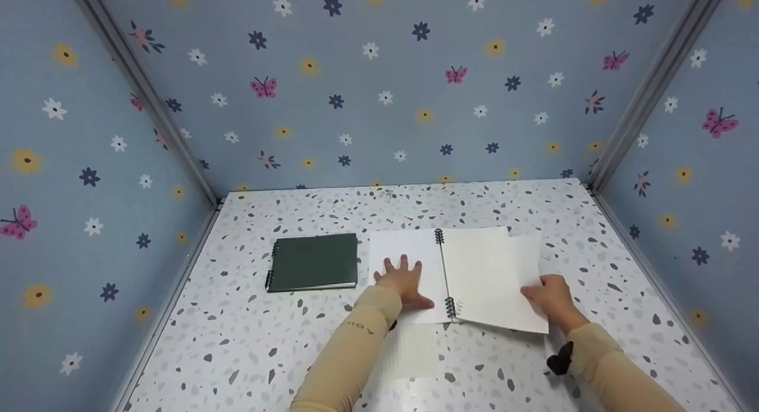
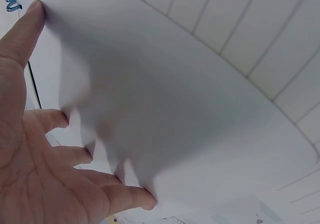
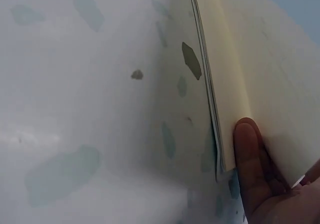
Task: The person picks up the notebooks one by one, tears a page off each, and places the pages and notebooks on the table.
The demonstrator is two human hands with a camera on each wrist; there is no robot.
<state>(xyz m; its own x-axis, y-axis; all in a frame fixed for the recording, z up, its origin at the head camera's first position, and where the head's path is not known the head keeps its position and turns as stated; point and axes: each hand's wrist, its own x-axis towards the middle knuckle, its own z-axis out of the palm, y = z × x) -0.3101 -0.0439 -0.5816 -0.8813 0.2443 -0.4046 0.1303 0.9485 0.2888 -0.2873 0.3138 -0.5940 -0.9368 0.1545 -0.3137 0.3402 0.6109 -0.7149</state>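
A spiral notebook (image 1: 480,270) lies spread out with blank white pages, its black rings running down the middle. My left hand (image 1: 403,283) rests on the left page (image 2: 200,149) with its fingers spread and the fingertips touching the paper. At the right edge, my right hand (image 1: 551,298) pinches a cream page (image 3: 290,99), whose lower edge is raised and bowed. The thumb lies against the paper and the other fingers are partly hidden by it. Left of this notebook lies a closed dark green spiral notebook (image 1: 314,262).
Both notebooks lie on a white speckled table (image 1: 237,335). Blue flowered panels (image 1: 385,115) enclose the back and both sides, with grey metal posts (image 1: 148,92) at the corners. A pale lined strip (image 1: 409,353) shows on the table below the left page.
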